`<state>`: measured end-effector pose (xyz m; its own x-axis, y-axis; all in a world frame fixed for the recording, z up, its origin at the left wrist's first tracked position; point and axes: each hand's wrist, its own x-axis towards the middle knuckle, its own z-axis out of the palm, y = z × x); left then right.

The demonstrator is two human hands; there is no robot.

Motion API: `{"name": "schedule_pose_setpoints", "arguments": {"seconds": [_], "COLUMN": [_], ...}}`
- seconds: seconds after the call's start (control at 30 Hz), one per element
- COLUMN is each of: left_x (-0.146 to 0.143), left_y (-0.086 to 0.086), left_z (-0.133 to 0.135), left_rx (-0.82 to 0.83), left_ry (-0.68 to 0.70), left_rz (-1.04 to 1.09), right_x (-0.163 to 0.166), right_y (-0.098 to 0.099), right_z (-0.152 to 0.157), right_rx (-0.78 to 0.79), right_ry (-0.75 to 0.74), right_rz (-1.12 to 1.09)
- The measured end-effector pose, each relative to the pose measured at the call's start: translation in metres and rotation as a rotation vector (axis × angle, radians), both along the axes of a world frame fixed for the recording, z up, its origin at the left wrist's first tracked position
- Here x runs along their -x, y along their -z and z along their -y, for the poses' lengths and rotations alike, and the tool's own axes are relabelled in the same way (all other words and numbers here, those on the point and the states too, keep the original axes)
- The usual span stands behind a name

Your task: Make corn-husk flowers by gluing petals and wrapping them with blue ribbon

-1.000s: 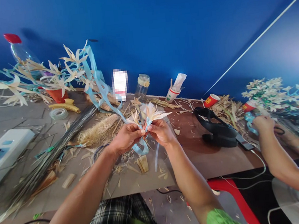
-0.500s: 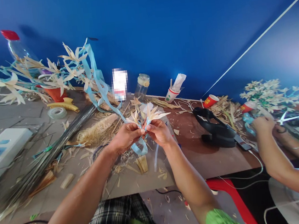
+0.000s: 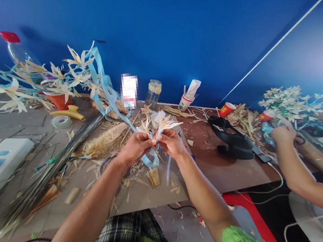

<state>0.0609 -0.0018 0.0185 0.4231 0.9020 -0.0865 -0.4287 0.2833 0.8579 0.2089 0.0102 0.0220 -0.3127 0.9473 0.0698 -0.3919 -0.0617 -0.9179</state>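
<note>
My left hand [image 3: 137, 147] and my right hand [image 3: 172, 143] meet above the middle of the table, fingertips pinched together. Between them is the stem of a corn-husk flower [image 3: 166, 123] with pale pointed petals, at my right fingers. A second husk flower [image 3: 145, 126] stands up just behind my left fingers. Light blue tape [image 3: 150, 161] hangs in a loop under my hands, and its long strip [image 3: 103, 79] runs up to the flower branches [image 3: 78, 74] at the left. How the tape lies round the stem is hidden by my fingers.
Left lie a wire bundle [image 3: 53, 163], a power strip [image 3: 6, 156], a clear tape roll [image 3: 61, 121] and a corn cob [image 3: 106, 140]. A glass jar [image 3: 153, 93], paper cup [image 3: 186, 100] and black headset [image 3: 233, 140] stand beyond. At right are a co-worker's hands [image 3: 284, 135].
My hands stay in nearly the same place with the flowers and tape. At right, the co-worker's scissors, open before, no longer show their blades clearly.
</note>
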Motion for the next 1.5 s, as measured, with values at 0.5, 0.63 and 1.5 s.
{"name": "schedule_pose_setpoints", "arguments": {"seconds": [0.5, 0.63, 1.5], "left_x": [0.0008, 0.0019, 0.0019], "left_y": [0.0014, 0.0046, -0.0009], "left_z": [-0.0006, -0.0015, 0.0006], "left_rx": [-0.014, -0.052, -0.05], "left_ry": [-0.009, -0.012, -0.005], "left_rz": [-0.045, -0.073, -0.07], "right_x": [0.0007, 0.0005, 0.002], "right_y": [0.0012, 0.0013, -0.0004], "right_z": [0.0009, 0.0006, 0.0009], "right_rx": [-0.004, 0.004, 0.025], "right_ry": [0.001, 0.004, -0.004], "right_rz": [0.009, 0.024, 0.024]}}
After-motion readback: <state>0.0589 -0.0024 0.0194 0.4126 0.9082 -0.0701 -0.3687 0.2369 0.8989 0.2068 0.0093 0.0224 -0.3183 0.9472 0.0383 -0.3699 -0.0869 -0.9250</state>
